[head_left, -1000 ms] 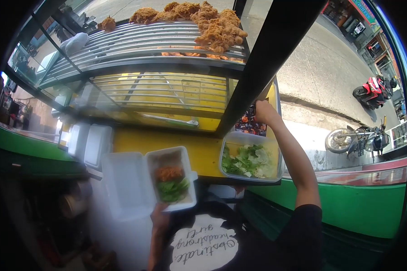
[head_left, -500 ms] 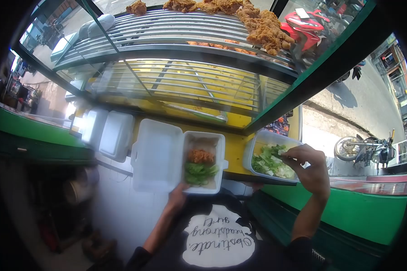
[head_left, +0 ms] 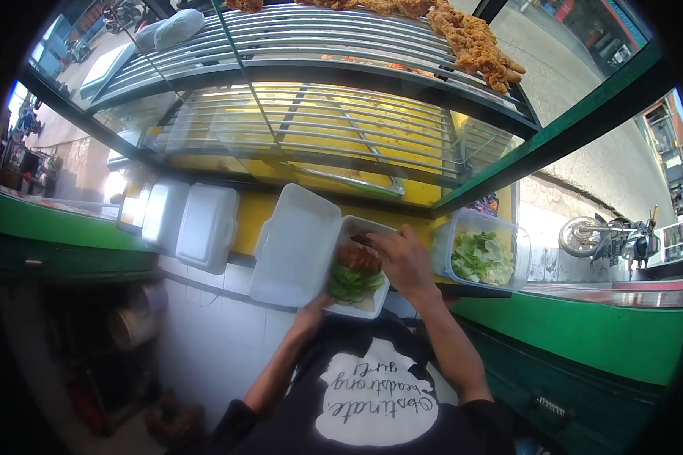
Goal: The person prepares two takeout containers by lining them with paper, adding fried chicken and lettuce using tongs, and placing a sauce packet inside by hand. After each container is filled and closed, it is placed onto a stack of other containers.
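Note:
An open white foam box (head_left: 376, 305) holds a piece of fried chicken (head_left: 359, 258) and green lettuce (head_left: 350, 285). My left hand (head_left: 309, 315) grips the box at its near left corner, beside the hinge of the raised lid (head_left: 296, 244). Over the box's right side is my right hand (head_left: 402, 256), its fingers pinched together near the chicken; whatever they hold is too small to make out. To the right, a clear plastic tub (head_left: 449, 265) contains cut lettuce (head_left: 481, 258).
Closed foam boxes (head_left: 207, 227) stand at the left of the counter. Beyond them is a glass display case with metal racks (head_left: 281, 45), fried chicken (head_left: 474, 45) on top and tongs (head_left: 349, 180) below. A green frame post (head_left: 539, 148) slants at the right.
My right hand has left the lettuce tub and moved left over the foam box. The box now sits tilted and further right in view. The camera view has shifted.

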The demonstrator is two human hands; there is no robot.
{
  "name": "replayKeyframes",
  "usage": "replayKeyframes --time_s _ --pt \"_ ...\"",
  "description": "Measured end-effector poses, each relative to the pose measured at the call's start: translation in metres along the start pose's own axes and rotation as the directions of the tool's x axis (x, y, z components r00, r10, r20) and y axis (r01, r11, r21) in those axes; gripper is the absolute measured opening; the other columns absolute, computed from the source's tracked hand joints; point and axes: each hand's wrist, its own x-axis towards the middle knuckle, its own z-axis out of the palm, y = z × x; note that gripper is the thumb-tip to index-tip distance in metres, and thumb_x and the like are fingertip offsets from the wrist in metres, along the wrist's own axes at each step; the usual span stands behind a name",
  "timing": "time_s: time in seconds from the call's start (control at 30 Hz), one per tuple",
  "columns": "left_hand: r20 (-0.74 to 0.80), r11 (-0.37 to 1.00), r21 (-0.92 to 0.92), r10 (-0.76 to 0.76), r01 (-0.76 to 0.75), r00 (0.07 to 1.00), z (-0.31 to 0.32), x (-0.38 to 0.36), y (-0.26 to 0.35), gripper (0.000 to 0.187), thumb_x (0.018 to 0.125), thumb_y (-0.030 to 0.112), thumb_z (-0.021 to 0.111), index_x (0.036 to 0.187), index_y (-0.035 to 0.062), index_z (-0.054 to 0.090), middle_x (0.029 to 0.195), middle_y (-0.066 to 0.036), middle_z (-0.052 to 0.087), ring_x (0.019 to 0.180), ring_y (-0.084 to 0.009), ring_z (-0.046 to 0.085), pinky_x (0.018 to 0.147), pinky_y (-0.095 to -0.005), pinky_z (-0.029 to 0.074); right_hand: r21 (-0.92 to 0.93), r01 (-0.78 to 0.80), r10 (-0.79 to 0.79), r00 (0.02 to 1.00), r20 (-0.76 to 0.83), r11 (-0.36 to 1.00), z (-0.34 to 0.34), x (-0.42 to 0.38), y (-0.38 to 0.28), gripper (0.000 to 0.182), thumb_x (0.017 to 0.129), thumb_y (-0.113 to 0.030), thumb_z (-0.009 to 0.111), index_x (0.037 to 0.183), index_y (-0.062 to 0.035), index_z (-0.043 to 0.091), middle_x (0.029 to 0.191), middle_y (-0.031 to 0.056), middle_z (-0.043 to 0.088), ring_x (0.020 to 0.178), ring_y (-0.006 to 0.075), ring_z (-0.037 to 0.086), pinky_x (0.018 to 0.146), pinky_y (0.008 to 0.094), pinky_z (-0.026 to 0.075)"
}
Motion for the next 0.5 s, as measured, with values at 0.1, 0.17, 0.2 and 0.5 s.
replayKeyframes --time_s 0.1,0.17,0.2,0.5 --pt "0.044 0.982 0.176 0.055 -0.062 0.997 -0.004 -0.008 0.011 0.022 0.079 0.009 0.06 0.096 -0.006 0.061 0.095 -0.012 0.06 0.089 -0.0216 0.059 0.083 -0.0336 0.05 -0.001 0.035 -0.035 0.999 0.04 0.999 0.02 0.01 0.013 0.021 0.08 -0.005 0.066 0.102 -0.0035 0.068 0.095 0.0103 0.066 0.08 0.0288 0.056 0.073 0.0388 0.048" --pt "0.076 0.932 0.346 0.089 -0.11 0.993 -0.007 -0.012 0.02 0.021 0.08 0.01 0.061 0.093 -0.0059 0.062 0.094 -0.012 0.061 0.089 -0.0209 0.059 0.083 -0.0331 0.049 -0.031 0.028 -0.028 0.999 -0.027 0.999 0.024 0.011 0.008 0.021 0.082 -0.006 0.065 0.102 -0.003 0.067 0.096 0.0106 0.066 0.08 0.0279 0.058 0.074 0.0372 0.048" --pt "0.059 0.948 0.304 0.083 -0.098 0.995 -0.006 -0.013 0.022 0.019 0.08 0.01 0.063 0.091 -0.0061 0.064 0.093 -0.013 0.063 0.089 -0.0203 0.06 0.084 -0.0328 0.049 -0.057 0.021 -0.026 0.995 -0.095 0.998 0.024 0.01 0.006 0.02 0.084 -0.006 0.065 0.103 -0.0026 0.066 0.097 0.0109 0.065 0.079 0.027 0.059 0.075 0.0356 0.048" --pt "0.146 0.896 0.267 0.327 -0.356 0.934 0.0 -0.029 0.045 0.064 0.079 0.033 0.075 0.123 -0.0083 0.051 0.113 -0.021 0.06 0.105 -0.0288 0.057 0.095 -0.0371 0.043 0.633 -0.621 0.701 0.693 0.168 0.462 0.044 -0.071 0.002 0.022 0.093 -0.007 0.06 0.113 0.0029 0.057 0.084 0.0037 0.06 0.068 0.0082 0.056 0.062 0.0228 0.047"
